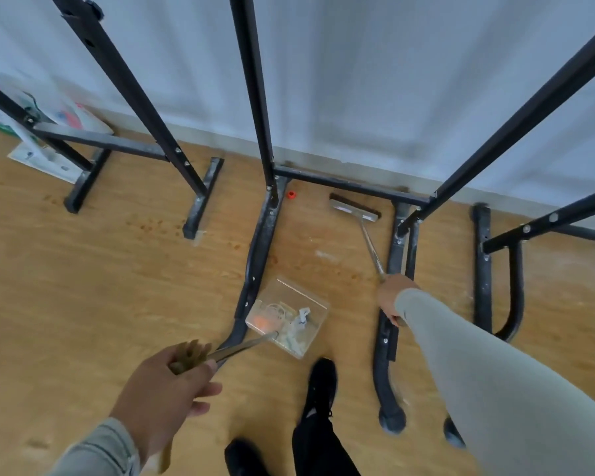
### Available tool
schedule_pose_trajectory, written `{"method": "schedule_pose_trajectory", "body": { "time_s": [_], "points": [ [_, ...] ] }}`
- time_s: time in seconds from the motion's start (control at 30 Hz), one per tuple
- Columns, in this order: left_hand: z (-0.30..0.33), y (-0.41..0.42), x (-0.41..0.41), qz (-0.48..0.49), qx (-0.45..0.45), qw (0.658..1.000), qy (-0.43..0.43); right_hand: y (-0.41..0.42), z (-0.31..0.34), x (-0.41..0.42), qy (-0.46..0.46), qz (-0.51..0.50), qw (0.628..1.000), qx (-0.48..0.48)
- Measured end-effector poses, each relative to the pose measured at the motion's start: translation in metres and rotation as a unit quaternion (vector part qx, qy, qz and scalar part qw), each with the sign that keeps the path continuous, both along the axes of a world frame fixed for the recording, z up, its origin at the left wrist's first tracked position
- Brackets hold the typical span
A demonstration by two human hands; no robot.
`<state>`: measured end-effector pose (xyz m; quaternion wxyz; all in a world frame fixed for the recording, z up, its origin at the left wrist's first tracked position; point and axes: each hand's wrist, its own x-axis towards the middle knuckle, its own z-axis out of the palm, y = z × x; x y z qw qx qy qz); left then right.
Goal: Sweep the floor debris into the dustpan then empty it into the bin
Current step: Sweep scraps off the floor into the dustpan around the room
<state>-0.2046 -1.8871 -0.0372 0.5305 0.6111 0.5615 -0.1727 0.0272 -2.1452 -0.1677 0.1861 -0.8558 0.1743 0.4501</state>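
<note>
Left hand grips handle of clear dustpan on floor at centre, scraps inside; right hand at 3 o'clock wraps broom handle, head at 12 near red cap, by rack feet.

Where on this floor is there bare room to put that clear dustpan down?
Bare wood floor lies open left of the curved black frame leg. Between that leg and the next black leg it is crowded: clear plastic dustpan, broom head, small red cap.
</note>
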Motion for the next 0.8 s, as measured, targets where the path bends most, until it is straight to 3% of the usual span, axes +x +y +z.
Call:
{"method": "schedule_pose_trajectory", "body": {
  "time_s": [0.1,0.17,0.37,0.57,0.8],
  "points": [
    [0.005,-0.005,0.005,-0.012,-0.001,1.000,0.003,-0.014,0.006,-0.034,0.042,0.105,0.994,-0.014],
    [0.011,-0.004,0.007,-0.008,-0.006,1.000,0.005,-0.040,0.021,-0.054,0.057,0.106,0.993,-0.013],
    [0.018,0.009,0.004,0.031,-0.006,0.999,0.003,-0.101,0.064,-0.036,0.015,-0.006,1.000,0.017],
    [0.007,0.014,0.007,0.056,-0.010,0.998,0.009,-0.011,0.012,0.052,-0.077,0.090,0.993,-0.004],
    [-0.008,0.012,0.003,0.050,-0.003,0.999,0.007,0.052,-0.012,0.063,-0.025,0.208,0.977,-0.045]
  ]
}}
